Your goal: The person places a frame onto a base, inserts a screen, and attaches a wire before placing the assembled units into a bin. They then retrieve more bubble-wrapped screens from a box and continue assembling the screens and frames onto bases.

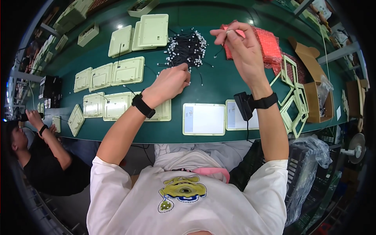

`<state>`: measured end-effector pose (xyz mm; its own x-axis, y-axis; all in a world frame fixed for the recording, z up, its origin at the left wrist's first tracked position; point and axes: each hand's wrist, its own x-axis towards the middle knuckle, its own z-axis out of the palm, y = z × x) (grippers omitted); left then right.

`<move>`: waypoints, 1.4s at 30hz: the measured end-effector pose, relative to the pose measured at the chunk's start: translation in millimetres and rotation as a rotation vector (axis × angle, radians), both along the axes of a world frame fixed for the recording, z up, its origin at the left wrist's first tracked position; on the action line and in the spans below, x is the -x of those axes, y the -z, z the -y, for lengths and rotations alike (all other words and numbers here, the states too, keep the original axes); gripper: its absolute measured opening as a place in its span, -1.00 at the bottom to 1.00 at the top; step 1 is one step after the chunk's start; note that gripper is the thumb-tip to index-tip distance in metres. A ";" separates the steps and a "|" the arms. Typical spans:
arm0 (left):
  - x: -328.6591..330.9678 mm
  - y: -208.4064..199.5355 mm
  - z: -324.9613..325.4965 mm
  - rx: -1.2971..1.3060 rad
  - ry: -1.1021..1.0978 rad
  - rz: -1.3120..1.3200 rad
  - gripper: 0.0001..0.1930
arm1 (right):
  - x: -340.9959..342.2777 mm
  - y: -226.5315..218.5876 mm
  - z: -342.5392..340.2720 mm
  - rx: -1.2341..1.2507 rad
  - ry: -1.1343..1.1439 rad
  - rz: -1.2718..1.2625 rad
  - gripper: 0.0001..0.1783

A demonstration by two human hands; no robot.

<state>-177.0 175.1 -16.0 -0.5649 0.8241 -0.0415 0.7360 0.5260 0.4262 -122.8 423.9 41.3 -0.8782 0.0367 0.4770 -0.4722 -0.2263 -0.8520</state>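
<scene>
A heap of short black cables with white connectors lies at the middle of the table. At its near edge is my left hand, its fingers curled together; a small white bit shows by the fingertips, but what they hold is hidden. Held up to the right of the heap, my right hand pinches a thin black cable, whose white end hangs below the fingers. One loose cable lies between the two hands. Two cream panels with white faces lie flat at the table's near edge.
Rows of cream plastic housings cover the left side, more stacked behind. Red bubble-wrap bags lie beyond my right hand. Cream frames and an open cardboard box stand at right. A co-worker sits at left.
</scene>
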 end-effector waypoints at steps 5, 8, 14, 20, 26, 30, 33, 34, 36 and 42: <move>0.5 4.4 -5.2 -0.090 0.116 -0.089 -0.90 | -18.0 -4.3 -19.8 0.021 0.050 0.094 -0.82; 1.4 -5.2 4.5 -0.218 0.149 -0.176 -0.89 | -47.1 -17.7 -18.2 -0.351 0.017 0.318 -0.84; 1.9 -40.5 16.6 -0.409 0.086 -0.008 -0.90 | -111.3 -13.1 -22.8 -0.900 0.198 0.483 -0.88; -30.3 -50.5 19.8 -0.388 0.084 0.121 -0.89 | -149.5 7.9 -27.5 -1.228 0.245 0.473 -0.86; -61.2 -38.6 26.9 -0.338 0.002 0.249 -0.88 | -159.8 21.6 -21.3 -1.308 0.313 0.261 -0.87; -69.6 -38.1 28.6 -0.273 -0.034 0.339 -0.86 | -162.6 24.8 -23.7 -1.262 0.288 0.282 -0.88; -73.0 -39.5 28.5 -0.271 -0.048 0.358 -0.86 | -163.6 26.7 -25.7 -1.237 0.291 0.273 -0.88; -74.1 -39.9 27.8 -0.286 -0.064 0.364 -0.86 | -163.9 27.6 -25.7 -1.232 0.291 0.274 -0.88; -75.3 -39.7 26.6 -0.296 -0.073 0.374 -0.87 | -165.0 29.6 -25.0 -1.222 0.292 0.282 -0.88; -81.1 -31.6 28.4 -0.248 -0.038 0.276 -0.87 | -163.4 33.5 -25.5 -1.227 0.304 0.283 -0.87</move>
